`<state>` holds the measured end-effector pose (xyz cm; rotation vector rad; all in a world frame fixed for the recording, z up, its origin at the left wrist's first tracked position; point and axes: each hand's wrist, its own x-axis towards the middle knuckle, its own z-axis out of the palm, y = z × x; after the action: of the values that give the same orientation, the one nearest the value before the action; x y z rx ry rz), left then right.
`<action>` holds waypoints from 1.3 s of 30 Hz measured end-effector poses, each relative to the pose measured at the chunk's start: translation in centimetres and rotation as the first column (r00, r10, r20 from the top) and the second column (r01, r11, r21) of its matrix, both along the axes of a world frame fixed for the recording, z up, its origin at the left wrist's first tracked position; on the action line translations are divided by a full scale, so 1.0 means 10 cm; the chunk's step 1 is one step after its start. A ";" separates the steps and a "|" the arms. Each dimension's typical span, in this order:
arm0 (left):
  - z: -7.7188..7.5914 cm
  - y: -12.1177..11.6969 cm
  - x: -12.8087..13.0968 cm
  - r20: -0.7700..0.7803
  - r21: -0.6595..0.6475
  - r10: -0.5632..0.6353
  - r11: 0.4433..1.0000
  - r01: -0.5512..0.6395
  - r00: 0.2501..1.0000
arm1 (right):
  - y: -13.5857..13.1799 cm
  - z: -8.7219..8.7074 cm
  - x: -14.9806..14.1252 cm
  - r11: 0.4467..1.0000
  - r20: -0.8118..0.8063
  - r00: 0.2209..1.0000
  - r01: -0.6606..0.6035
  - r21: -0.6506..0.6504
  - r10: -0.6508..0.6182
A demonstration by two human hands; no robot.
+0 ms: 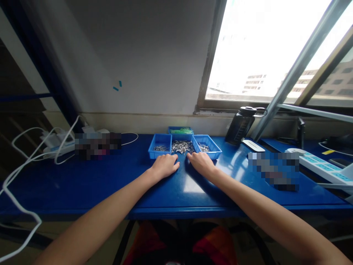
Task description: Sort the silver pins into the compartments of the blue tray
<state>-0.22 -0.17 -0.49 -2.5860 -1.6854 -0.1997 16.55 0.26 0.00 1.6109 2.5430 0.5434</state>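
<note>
A glossy blue table (96, 187) spanned the middle of the frame. At its centre, loose metal pins (182, 147) lay heaped between a left bin (162, 139) and a right bin (203, 139), before a rear bin (180, 136). A black bottle (240, 128) stood right of centre, a white power strip (66, 147) towards the left.

Faces a grey-white wall (154, 55) with two small blue strips (118, 86) stuck on. Opens at upper right through a dark-framed window (248, 44) onto pale buildings (255, 81) under a washed-out sky. Takes in daylight there, glaring back off a glossy blue table (85, 180). Includes a slanting metal post (299, 68) at right, a dark blue beam (57, 94) at left.
</note>
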 end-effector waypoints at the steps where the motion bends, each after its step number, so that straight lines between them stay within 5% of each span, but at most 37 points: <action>1: 0.00 0.00 0.00 -0.001 -0.008 0.003 1.000 -0.003 1.000 | 0.00 0.01 0.01 1.000 -0.001 1.000 -0.001 -0.015 0.001; 39: 0.03 -0.01 -0.01 0.006 -0.056 0.002 0.998 -0.002 1.000 | 0.03 -0.02 0.10 0.985 -0.125 0.982 0.129 -0.118 -0.144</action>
<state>-0.27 -0.29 -0.16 -2.6260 -1.7195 -0.1623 17.53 0.52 -0.24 1.8215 2.4772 0.2866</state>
